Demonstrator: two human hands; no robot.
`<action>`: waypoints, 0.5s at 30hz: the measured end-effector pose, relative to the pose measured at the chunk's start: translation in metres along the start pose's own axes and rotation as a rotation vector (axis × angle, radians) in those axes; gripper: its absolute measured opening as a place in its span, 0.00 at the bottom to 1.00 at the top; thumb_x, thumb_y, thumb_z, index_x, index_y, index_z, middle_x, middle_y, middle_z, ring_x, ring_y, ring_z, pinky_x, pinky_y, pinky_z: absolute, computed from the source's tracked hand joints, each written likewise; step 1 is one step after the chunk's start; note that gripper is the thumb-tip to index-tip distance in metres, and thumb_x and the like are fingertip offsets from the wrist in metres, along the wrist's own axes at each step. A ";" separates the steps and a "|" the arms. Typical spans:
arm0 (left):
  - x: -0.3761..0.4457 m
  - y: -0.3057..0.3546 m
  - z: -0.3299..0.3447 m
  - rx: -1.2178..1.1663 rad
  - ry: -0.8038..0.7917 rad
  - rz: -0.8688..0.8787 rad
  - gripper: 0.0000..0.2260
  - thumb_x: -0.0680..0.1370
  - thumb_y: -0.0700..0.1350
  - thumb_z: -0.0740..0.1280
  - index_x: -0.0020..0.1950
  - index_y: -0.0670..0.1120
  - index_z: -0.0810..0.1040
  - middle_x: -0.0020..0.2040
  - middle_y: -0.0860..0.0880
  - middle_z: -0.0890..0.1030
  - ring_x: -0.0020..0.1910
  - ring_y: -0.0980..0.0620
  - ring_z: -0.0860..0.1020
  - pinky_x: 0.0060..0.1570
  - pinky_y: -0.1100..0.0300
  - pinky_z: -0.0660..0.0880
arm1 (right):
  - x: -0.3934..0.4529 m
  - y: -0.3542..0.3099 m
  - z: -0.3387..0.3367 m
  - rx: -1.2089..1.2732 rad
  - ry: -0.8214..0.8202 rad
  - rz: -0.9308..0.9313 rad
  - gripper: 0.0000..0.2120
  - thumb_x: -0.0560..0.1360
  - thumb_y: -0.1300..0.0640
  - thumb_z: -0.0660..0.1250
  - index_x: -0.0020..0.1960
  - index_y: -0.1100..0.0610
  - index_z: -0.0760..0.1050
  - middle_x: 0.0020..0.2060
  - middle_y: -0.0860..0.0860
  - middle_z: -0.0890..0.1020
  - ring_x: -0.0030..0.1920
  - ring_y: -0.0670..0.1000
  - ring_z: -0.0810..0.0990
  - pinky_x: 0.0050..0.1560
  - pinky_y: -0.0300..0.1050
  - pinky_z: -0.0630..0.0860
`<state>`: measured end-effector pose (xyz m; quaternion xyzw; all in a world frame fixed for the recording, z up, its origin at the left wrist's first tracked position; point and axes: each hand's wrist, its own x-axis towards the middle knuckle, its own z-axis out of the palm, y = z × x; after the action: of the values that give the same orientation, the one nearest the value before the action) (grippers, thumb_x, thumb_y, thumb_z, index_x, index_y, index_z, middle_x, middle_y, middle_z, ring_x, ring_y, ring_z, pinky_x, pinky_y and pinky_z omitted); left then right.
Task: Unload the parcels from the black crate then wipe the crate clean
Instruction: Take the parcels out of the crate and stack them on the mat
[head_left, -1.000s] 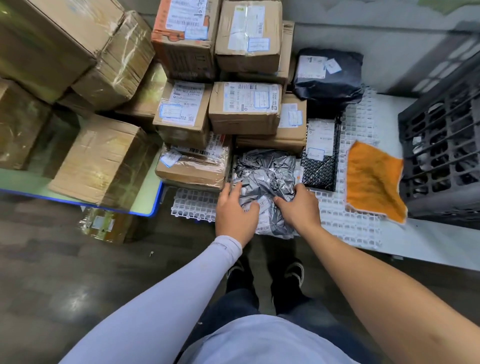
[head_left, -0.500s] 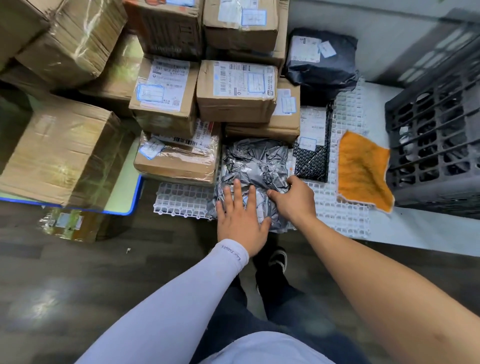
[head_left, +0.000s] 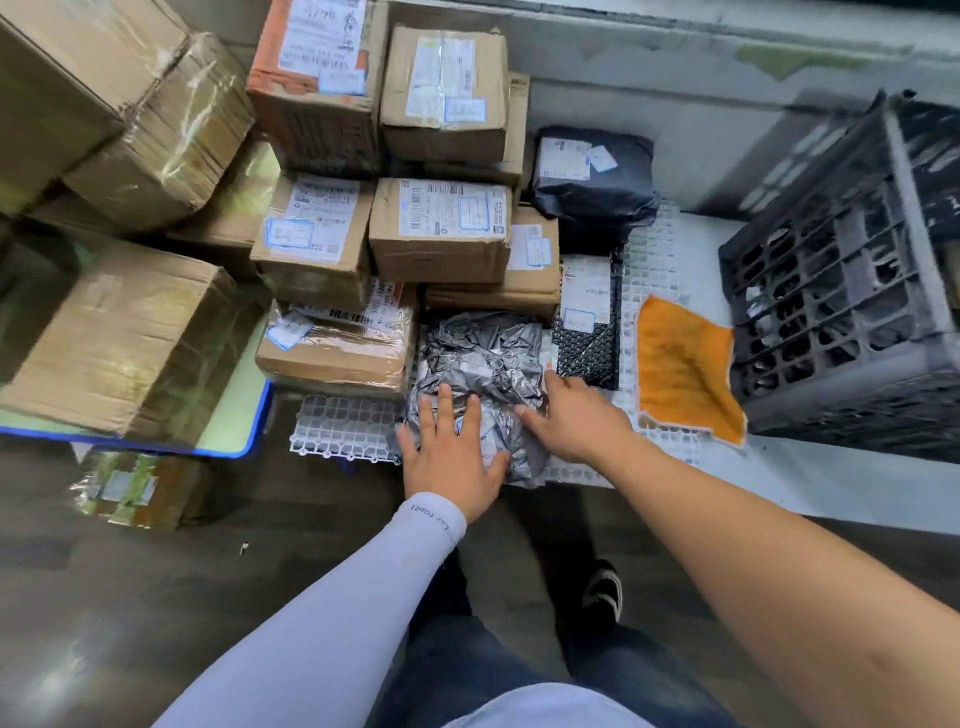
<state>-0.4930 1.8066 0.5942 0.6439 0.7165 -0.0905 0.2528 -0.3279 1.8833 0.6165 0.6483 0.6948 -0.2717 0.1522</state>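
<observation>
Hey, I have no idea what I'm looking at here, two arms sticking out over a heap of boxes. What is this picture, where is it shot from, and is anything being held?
There is no machine here: a person wears a camera on the head, so you look down along their own arms. The left hand, below a pale sleeve, lies flat with straight fingers on a crinkled grey plastic parcel. The right hand touches that parcel's right edge with its fingers stretched out; neither hand has a grip on it. The parcel rests on a white plastic grid mat. Behind and to the left are stacked cardboard boxes with shipping labels, plus a dark bagged parcel further back. To the right lie an orange cloth and the black crate, whose inside is hard to see.
</observation>
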 end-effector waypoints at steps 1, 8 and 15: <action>-0.003 0.007 -0.005 0.004 0.020 -0.023 0.35 0.83 0.66 0.54 0.85 0.54 0.46 0.85 0.44 0.39 0.83 0.40 0.39 0.79 0.34 0.44 | -0.004 0.007 -0.006 -0.032 0.033 -0.038 0.38 0.81 0.31 0.56 0.81 0.53 0.55 0.76 0.59 0.67 0.73 0.64 0.70 0.66 0.63 0.74; -0.033 0.097 -0.044 -0.029 0.200 -0.050 0.29 0.84 0.62 0.55 0.84 0.54 0.55 0.85 0.45 0.46 0.84 0.42 0.43 0.80 0.39 0.45 | -0.035 0.056 -0.061 -0.159 0.225 -0.273 0.36 0.82 0.34 0.55 0.83 0.52 0.52 0.81 0.57 0.60 0.78 0.61 0.62 0.71 0.62 0.69; -0.047 0.199 -0.082 -0.082 0.417 -0.038 0.28 0.84 0.61 0.57 0.82 0.53 0.60 0.85 0.44 0.53 0.83 0.41 0.48 0.80 0.38 0.50 | -0.064 0.119 -0.139 -0.166 0.430 -0.406 0.35 0.83 0.38 0.56 0.83 0.54 0.52 0.81 0.57 0.58 0.80 0.60 0.56 0.77 0.62 0.61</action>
<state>-0.3189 1.8333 0.7258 0.6241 0.7684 0.0693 0.1233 -0.1837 1.9125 0.7432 0.5241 0.8463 -0.0955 -0.0034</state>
